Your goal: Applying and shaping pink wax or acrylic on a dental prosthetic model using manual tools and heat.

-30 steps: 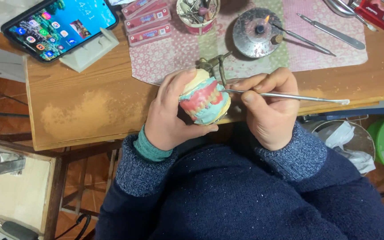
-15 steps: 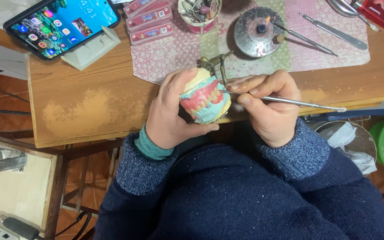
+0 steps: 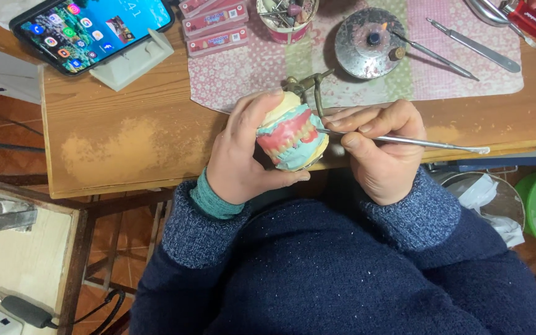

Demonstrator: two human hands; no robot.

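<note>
The left hand (image 3: 243, 155) wraps around a dental model (image 3: 291, 133), a set of teeth in pink wax gums mounted between pale and blue-green plaster on a small brass articulator (image 3: 310, 87), and grips it just above the near edge of the wooden table (image 3: 125, 136). The right hand (image 3: 382, 152) pinches a slim metal wax carver (image 3: 404, 141) like a pen, its tip touching the pink gum on the model's right side while the handle points out to the right. Behind the hands, on a pink patterned mat (image 3: 243, 68), lie a round metal spirit burner (image 3: 370, 34), a cup of tools (image 3: 286, 15) and flat tooth cards (image 3: 215, 25). A smartphone (image 3: 91, 28) leans on a stand at the table's far left.
</note>
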